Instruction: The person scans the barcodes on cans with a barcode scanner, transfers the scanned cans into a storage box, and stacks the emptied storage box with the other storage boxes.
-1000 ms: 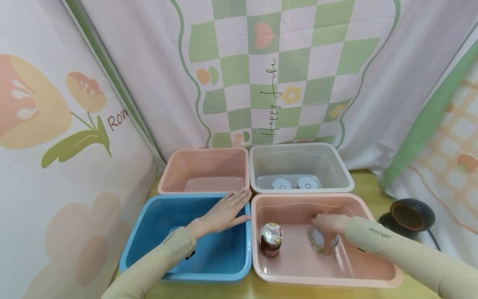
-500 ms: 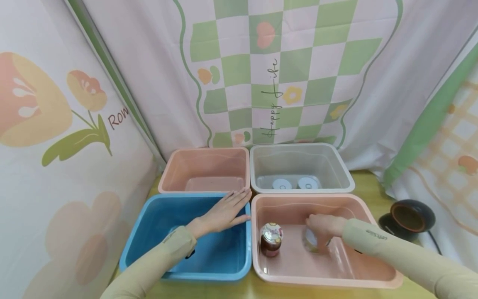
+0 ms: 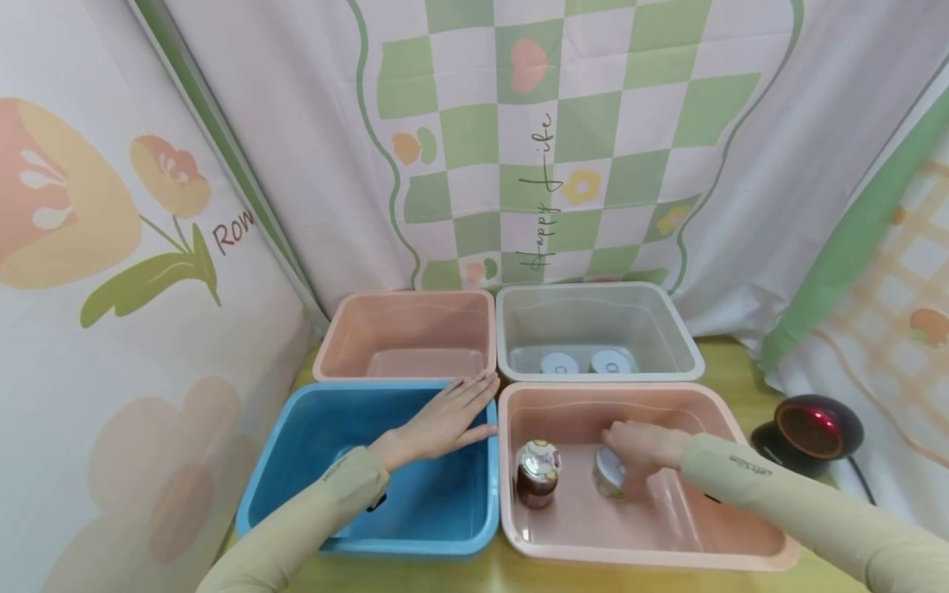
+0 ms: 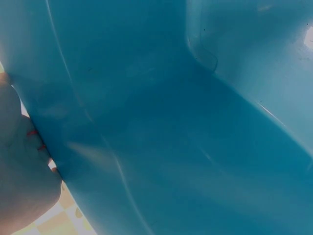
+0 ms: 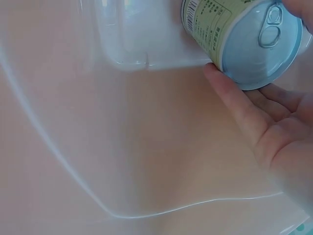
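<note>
My right hand [image 3: 643, 446] is inside the front pink bin [image 3: 730, 539] and grips a pull-tab can [image 3: 610, 473]. In the right wrist view the can [image 5: 215, 32] has a green printed label with a barcode, and its ring-pull end is turned toward the camera; the fingers and thumb go round that end. Left of it in the same bin stands a dark jar [image 3: 537, 478] with a patterned lid. My left hand [image 3: 445, 420] rests with straight fingers on the right rim of the blue bin [image 3: 415, 548].
Behind the front bins are another pink bin [image 3: 406, 298] and a grey bin [image 3: 596, 290] with two white-topped cans [image 3: 610, 361]. A black device [image 3: 815, 428] showing a red light stands right of the bins. Curtains hang behind.
My right hand has shifted left with the can, which now lies more tilted, its pale end showing. The black device's red light has come on. My left hand stays put.
</note>
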`<action>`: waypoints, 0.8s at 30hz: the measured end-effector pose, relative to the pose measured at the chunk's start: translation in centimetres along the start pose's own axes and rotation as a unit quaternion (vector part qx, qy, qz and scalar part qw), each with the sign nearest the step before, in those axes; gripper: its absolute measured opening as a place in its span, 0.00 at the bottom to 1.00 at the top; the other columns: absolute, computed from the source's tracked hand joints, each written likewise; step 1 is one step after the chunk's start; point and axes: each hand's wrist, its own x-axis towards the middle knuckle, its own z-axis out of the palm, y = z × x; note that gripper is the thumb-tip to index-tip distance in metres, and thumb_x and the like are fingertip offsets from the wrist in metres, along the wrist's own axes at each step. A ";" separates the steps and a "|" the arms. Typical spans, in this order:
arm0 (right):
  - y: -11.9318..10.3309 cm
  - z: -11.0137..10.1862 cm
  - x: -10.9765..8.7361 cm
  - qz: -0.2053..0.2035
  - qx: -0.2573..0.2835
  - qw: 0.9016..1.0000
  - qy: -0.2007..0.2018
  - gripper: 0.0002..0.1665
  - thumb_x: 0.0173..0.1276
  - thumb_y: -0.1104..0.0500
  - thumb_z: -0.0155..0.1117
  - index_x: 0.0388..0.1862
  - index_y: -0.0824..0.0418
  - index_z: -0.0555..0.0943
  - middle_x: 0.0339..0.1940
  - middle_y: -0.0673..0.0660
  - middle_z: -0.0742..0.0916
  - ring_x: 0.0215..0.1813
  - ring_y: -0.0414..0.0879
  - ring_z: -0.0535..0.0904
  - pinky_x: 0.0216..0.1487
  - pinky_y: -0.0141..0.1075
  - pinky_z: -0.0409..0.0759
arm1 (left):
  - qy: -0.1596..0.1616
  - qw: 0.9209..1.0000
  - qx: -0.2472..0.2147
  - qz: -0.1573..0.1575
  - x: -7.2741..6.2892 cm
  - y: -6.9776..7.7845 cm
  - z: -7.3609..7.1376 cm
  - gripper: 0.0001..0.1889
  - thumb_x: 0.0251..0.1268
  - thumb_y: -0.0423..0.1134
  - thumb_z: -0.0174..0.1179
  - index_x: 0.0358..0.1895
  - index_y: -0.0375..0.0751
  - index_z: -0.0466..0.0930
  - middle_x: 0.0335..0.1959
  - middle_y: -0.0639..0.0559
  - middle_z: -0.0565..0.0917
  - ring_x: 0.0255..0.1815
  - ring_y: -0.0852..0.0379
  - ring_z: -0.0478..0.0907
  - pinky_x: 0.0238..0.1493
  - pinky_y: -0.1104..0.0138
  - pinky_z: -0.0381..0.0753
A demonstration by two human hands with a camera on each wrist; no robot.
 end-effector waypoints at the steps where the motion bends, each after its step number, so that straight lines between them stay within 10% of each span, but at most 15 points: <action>1: -0.1 0.0 0.1 -0.004 -0.001 1.000 0.004 0.31 0.35 0.50 0.83 0.38 0.57 0.79 0.30 0.50 0.81 0.31 0.41 0.75 0.36 0.38 0.84 | -0.002 1.000 0.000 -0.001 0.0 0.0 0.0 0.40 0.77 0.61 0.42 0.81 0.43 0.43 0.83 0.48 0.47 0.84 0.51 0.44 0.84 0.52 0.49; 24: -0.4 0.4 1.1 -0.083 0.082 0.991 0.067 0.34 0.43 0.48 0.82 0.50 0.53 0.79 0.40 0.45 0.84 0.39 0.35 0.78 0.47 0.39 0.85 | -0.011 1.000 -0.004 -0.011 0.1 0.1 -0.1 0.40 0.77 0.61 0.42 0.81 0.44 0.41 0.83 0.50 0.46 0.84 0.51 0.44 0.84 0.54 0.45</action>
